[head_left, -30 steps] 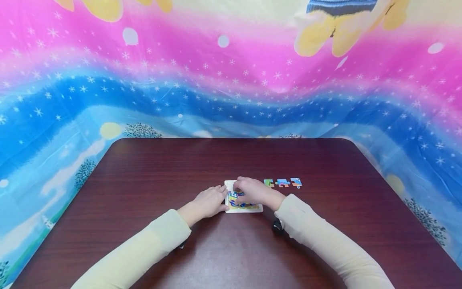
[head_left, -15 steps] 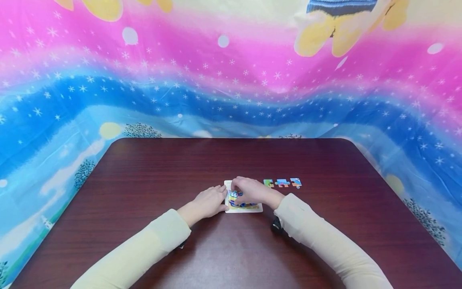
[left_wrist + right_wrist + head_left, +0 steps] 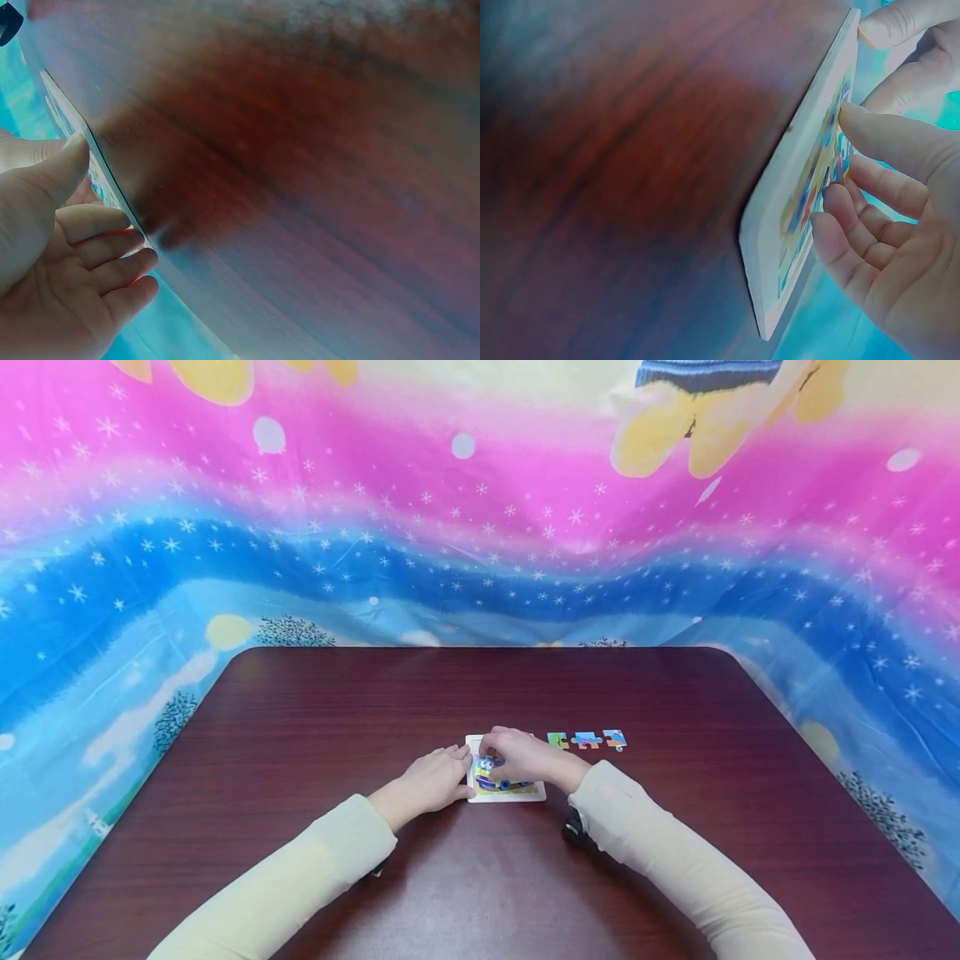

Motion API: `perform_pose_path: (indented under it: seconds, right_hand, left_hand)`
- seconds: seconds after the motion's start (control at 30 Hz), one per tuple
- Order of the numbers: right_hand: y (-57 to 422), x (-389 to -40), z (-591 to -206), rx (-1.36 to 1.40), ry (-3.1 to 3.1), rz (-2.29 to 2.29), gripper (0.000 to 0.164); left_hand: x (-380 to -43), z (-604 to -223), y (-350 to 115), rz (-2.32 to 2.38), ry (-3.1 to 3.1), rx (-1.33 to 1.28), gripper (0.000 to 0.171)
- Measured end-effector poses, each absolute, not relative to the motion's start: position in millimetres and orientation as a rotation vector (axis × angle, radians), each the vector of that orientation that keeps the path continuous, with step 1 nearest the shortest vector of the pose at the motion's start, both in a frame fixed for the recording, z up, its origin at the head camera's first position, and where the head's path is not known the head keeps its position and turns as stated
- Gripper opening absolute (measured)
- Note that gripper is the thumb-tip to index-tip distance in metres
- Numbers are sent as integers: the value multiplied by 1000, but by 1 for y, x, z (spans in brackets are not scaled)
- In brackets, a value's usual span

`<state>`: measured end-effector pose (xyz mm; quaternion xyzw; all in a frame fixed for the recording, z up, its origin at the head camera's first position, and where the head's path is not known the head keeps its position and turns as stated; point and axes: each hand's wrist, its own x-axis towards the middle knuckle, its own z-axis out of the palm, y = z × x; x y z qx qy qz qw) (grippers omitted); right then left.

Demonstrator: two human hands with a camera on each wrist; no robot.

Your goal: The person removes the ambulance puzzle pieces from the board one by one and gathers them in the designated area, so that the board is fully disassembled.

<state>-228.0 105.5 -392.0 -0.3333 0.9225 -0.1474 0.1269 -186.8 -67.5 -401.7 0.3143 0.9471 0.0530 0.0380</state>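
Observation:
A white-framed jigsaw puzzle board (image 3: 507, 798) with a colourful cartoon picture lies flat on the table. My left hand (image 3: 432, 779) rests at its left edge; in the left wrist view the thumb (image 3: 73, 154) and fingertips touch that edge at separate spots. Over the board's upper middle, my right hand (image 3: 525, 755) pinches a jigsaw piece (image 3: 844, 159) between thumb and fingers, low against the picture. The hand covers most of that piece in the head view. Part of the picture, with white eyes and a blue shape, shows below the right fingers.
Three loose jigsaw pieces lie in a row right of the board: a green one (image 3: 557, 741), a blue-and-orange one (image 3: 587, 740) and another (image 3: 614, 739). The dark wooden table (image 3: 360, 693) extends around them. A printed cloth (image 3: 450, 527) hangs behind the table.
My right hand has shifted very slightly left over the board, and more of the eyes and the blue shape shows beneath it. The left hand and loose pieces stay put.

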Motion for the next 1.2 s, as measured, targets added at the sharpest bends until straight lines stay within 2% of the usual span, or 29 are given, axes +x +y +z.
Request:
perform_pose_path:
  seconds: [0.3, 0.57, 0.77, 1.03, 1.2]
  right_hand:
    - [104, -229, -391, -977, 2698, -382, 24]
    - [103, -228, -390, -995, 2703, -355, 29]
    - [105, -229, -392, -1042, 2720, -370, 23]
    - [105, -228, -389, -1001, 2679, -345, 34]
    - [105, -228, -388, -986, 2673, -352, 35]
  left_hand:
    - [-187, -401, -67, 162, 2908, 976, 49]
    - [-187, -401, -67, 159, 2902, 959, 50]
    - [-187, -402, -67, 157, 2904, 972, 49]
    - [-187, -401, -67, 144, 2900, 959, 53]
    - [-187, -401, -67, 140, 2900, 966, 52]
